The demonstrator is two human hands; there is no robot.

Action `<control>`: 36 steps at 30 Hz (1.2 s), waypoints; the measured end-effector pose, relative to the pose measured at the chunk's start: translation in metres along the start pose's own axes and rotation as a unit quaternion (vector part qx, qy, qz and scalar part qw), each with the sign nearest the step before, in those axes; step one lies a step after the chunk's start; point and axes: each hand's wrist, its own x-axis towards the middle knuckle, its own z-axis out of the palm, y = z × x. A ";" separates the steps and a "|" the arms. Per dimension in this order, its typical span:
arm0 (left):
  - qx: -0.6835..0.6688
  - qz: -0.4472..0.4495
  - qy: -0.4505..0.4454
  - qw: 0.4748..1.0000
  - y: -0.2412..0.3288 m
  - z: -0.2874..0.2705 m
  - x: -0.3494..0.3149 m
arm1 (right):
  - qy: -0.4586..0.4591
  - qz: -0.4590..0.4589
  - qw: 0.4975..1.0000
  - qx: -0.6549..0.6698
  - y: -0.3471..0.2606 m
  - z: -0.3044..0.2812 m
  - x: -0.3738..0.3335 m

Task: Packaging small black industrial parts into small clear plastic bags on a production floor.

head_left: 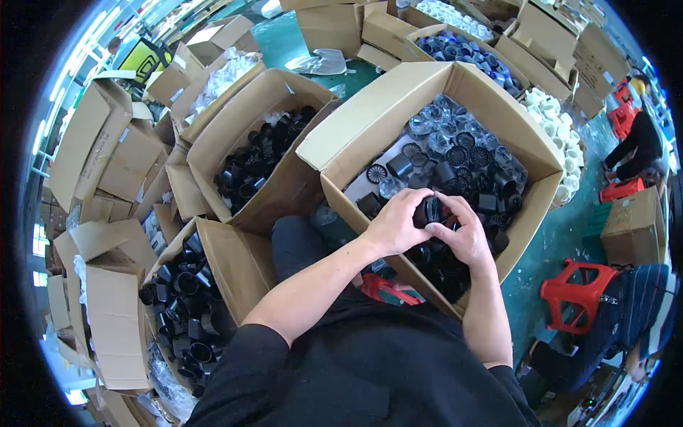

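Carton (377,121) between other boxes (238,260) and red stool (569,292)

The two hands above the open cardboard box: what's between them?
In the head view, a black part lies between the left hand and the right hand, held by both.

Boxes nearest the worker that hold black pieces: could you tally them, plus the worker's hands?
Hands (left hand, right hand): 2
Boxes of black pieces with many clear pieces (front box): 1
Boxes of mostly black pieces (middle box, lower-left box): 2
Total: 5
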 end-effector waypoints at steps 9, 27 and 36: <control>0.178 0.084 0.031 0.980 0.004 0.008 -0.010 | -0.018 0.154 0.987 0.044 -0.029 0.007 -0.008; -0.385 -0.057 -0.021 0.921 0.090 -0.037 -0.083 | 0.102 -0.488 0.863 -0.081 -0.111 0.039 -0.053; -0.773 0.121 -0.257 0.567 0.127 -0.021 -0.083 | 0.044 -0.549 0.831 -0.079 -0.145 0.051 -0.055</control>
